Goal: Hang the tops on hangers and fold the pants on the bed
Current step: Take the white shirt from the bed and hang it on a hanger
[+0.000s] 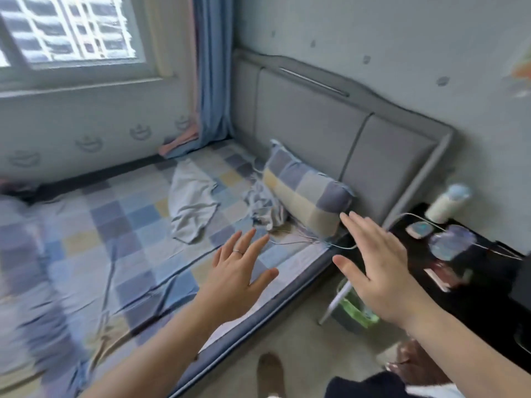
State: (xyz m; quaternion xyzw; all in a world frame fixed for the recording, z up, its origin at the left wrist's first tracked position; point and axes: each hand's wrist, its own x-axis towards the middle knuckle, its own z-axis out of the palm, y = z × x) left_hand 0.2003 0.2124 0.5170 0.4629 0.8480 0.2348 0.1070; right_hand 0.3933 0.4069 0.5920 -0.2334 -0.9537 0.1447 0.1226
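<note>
A pale grey garment (pixel 192 202) lies spread and rumpled on the checked bed sheet (pixel 115 225). A second crumpled light garment (pixel 263 206) is bunched against the checked pillow (pixel 304 195). Thin wire hangers (pixel 298 241) lie on the sheet near the bed's edge, below the pillow. My left hand (pixel 241 271) hovers over the bed edge with fingers spread, holding nothing. My right hand (pixel 376 265) is also spread and held out beside the pillow's corner, empty. The view is blurred by motion.
A grey padded headboard (pixel 330 130) backs the bed. A black bedside table (pixel 474 271) at the right holds a white bottle (pixel 445 203), a cable and small items. A small bin (pixel 353 308) stands on the floor between bed and table. Blue curtain (pixel 212 67) hangs by the window.
</note>
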